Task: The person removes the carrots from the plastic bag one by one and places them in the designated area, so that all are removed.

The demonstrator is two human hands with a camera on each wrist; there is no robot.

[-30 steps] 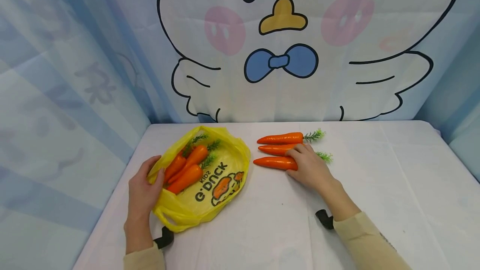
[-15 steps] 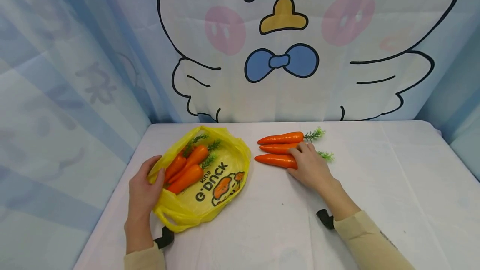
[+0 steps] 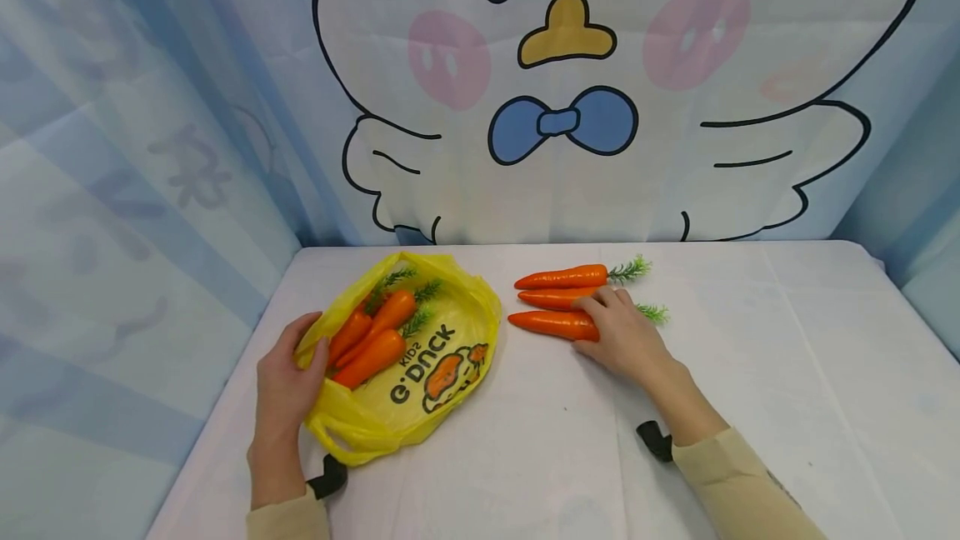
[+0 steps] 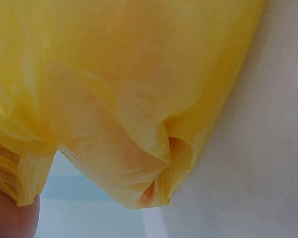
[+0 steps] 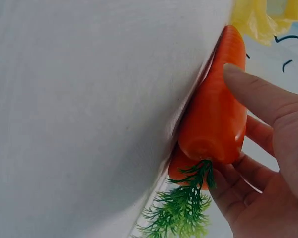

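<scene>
My left hand (image 3: 288, 382) grips the left rim of a yellow plastic bag (image 3: 453, 315) printed with a duck. Three orange toy carrots (image 3: 375, 357) with green tops lie in the bag's open mouth. In the left wrist view the thin bag (image 4: 139, 74) fills most of the picture, with a fingertip at the lower left. On the table to the right, three more carrots lie side by side, tips pointing left. My right hand (image 3: 622, 336) holds the nearest carrot (image 3: 551, 323); in the right wrist view the thumb lies along this carrot (image 5: 216, 109) and the fingers are behind it.
The farthest carrot (image 3: 562, 277) lies apart from my right hand, and the middle one (image 3: 551, 298) is partly hidden by it. A white cloth covers the table (image 3: 525, 457). Behind stands a curtain (image 3: 555, 190) with a cartoon duck; blue curtains hang at both sides.
The nearest carrot's tip has shifted slightly toward the back of the table under my right hand. My left hand and the bag stay as they were.
</scene>
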